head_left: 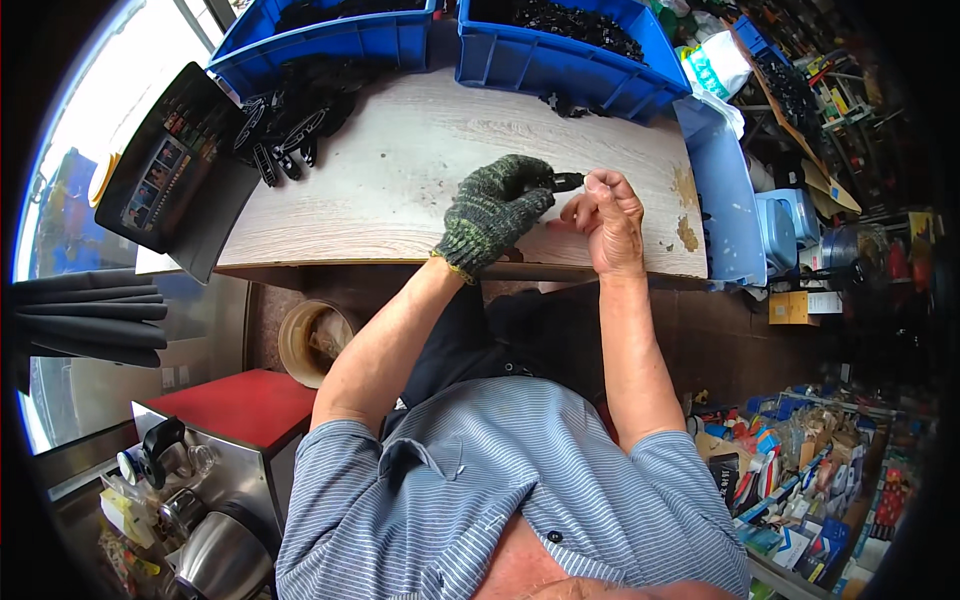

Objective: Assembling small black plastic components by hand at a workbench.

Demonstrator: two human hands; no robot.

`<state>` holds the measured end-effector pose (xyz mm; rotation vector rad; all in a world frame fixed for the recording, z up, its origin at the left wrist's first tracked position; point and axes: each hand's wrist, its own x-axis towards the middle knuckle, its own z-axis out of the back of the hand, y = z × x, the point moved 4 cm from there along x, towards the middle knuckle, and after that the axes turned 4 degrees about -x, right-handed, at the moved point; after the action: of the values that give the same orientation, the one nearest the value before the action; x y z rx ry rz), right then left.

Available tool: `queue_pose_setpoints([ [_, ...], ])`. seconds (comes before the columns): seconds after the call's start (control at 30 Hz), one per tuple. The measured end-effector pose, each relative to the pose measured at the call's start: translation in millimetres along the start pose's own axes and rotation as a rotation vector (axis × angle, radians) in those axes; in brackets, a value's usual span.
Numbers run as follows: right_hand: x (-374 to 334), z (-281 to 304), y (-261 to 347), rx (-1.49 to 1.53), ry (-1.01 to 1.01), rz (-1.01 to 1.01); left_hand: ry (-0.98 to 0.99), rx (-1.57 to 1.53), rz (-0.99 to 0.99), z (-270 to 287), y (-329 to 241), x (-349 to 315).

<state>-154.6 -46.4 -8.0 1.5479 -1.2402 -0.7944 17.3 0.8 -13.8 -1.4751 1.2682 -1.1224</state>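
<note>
My left hand (497,208), in a dark green-grey knitted glove, is closed around a small black plastic part (568,182) above the table. The part sticks out of the glove to the right. My bare right hand (609,215) is beside it, thumb and forefinger pinched together at the part's tip. Whatever is between those fingertips is too small to make out. Both hands are over the front half of the pale wood-grain table (390,170). Several black pieces (290,135) lie in a pile at its far left.
Two blue crates (330,42) (570,60) of black parts stand along the back. A tablet in a dark case (165,165) leans at the left. At the right is a light-blue bin (725,190). A round bucket (300,345) and a red-topped cabinet (235,405) are at lower left.
</note>
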Motion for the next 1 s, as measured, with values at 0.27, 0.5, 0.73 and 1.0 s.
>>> queue_pose_setpoints([
  [0.27,4.8,12.2,-4.6,-0.019,0.008,-0.051,0.074,0.037,0.119,-20.8,-16.8,-1.9],
  [0.5,6.6,8.2,-1.5,-0.069,0.045,-0.08,0.047,-0.003,0.146,-18.8,-12.9,2.7],
  [0.73,5.1,1.0,-1.2,-0.038,0.054,-0.126,-0.017,-0.079,0.221,-17.0,-14.4,5.5],
  [1.0,2.5,-10.3,8.9,-0.191,0.015,-0.173,-0.12,-0.121,0.176,-15.4,-10.3,2.3],
])
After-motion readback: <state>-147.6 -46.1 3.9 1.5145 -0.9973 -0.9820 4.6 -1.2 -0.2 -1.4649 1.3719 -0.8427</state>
